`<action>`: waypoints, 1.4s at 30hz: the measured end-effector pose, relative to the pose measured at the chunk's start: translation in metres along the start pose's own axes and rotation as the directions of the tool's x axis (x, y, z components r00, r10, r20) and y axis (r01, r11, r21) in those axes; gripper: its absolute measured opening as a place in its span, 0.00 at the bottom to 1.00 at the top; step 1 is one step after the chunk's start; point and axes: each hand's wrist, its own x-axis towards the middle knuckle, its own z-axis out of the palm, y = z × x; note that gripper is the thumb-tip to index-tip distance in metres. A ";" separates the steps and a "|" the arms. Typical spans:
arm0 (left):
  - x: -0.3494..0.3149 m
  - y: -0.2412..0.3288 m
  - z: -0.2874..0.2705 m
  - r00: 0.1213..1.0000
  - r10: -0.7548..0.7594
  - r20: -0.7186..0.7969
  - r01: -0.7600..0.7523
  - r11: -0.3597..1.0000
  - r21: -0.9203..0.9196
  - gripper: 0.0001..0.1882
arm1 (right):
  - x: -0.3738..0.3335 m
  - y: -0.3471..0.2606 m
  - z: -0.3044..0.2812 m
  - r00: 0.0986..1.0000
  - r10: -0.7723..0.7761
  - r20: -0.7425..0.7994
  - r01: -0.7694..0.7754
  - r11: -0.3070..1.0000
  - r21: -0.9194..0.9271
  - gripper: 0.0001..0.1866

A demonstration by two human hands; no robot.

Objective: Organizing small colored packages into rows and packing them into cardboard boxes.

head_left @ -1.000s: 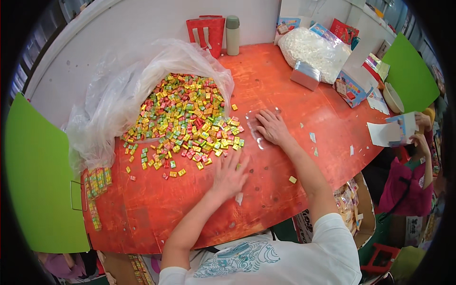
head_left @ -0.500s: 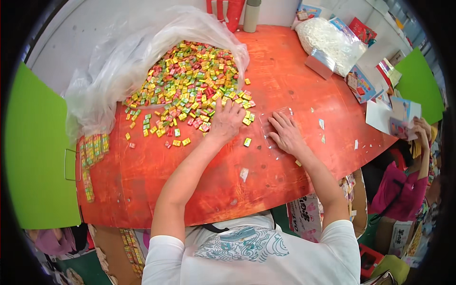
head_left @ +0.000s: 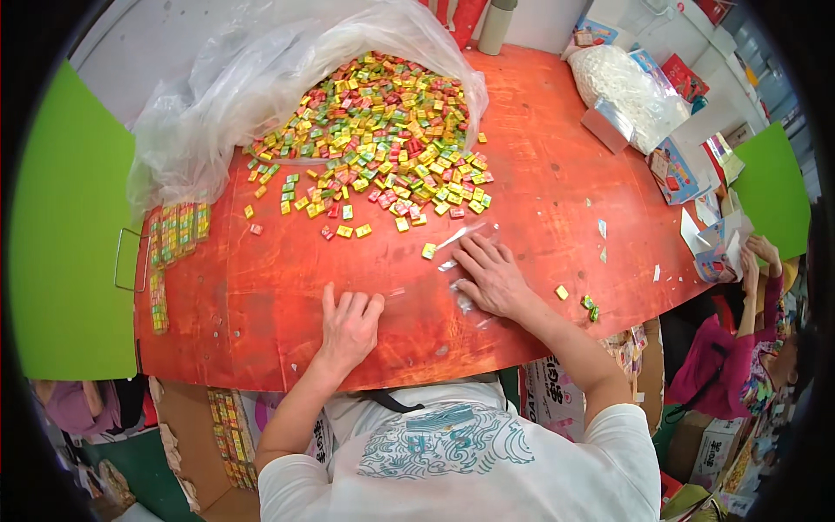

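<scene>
My left hand [head_left: 350, 329] rests near the front of the red table with its fingers curled in. A thin clear strip [head_left: 395, 292] lies beside its fingertips; whether the fingers hold anything is hidden. My right hand [head_left: 489, 275] lies on a crumpled clear plastic film [head_left: 461, 300], fingers stretched out over it. Just beyond that hand, a single yellow wrapped piece [head_left: 429, 250] lies by the film's edge. A large heap of small wrapped pieces [head_left: 383, 130], yellow, green and red, spills from a big clear plastic bag [head_left: 217, 96] at the back.
Packed rows of the pieces [head_left: 178, 233] lie at the left by a green panel [head_left: 74, 235]. Several loose pieces [head_left: 591, 307] lie right of my forearm. A bag of white filling [head_left: 622, 87] and printed cartons [head_left: 674, 170] stand back right. Another person's hands [head_left: 755, 257] hold a carton there.
My left hand has come away from the heap toward the front edge and curled. My right hand has moved nearer and left, and the clear film under it is now crumpled. The view has shifted slightly.
</scene>
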 end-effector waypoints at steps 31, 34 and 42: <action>0.000 0.001 0.016 0.985 -0.165 0.049 0.171 0.970 -0.172 0.25 | 0.008 -0.170 0.036 0.990 0.084 -0.112 -0.074 0.993 0.088 0.32; -0.005 -0.007 0.017 0.985 -0.145 0.091 0.162 0.960 -0.227 0.26 | 0.005 -0.171 0.033 0.985 0.090 -0.147 -0.068 0.987 0.149 0.27; 0.012 -0.026 0.005 0.993 -0.118 -0.027 0.111 0.976 -0.187 0.23 | 0.047 -0.119 0.002 0.937 0.136 -0.322 -0.094 0.985 0.144 0.11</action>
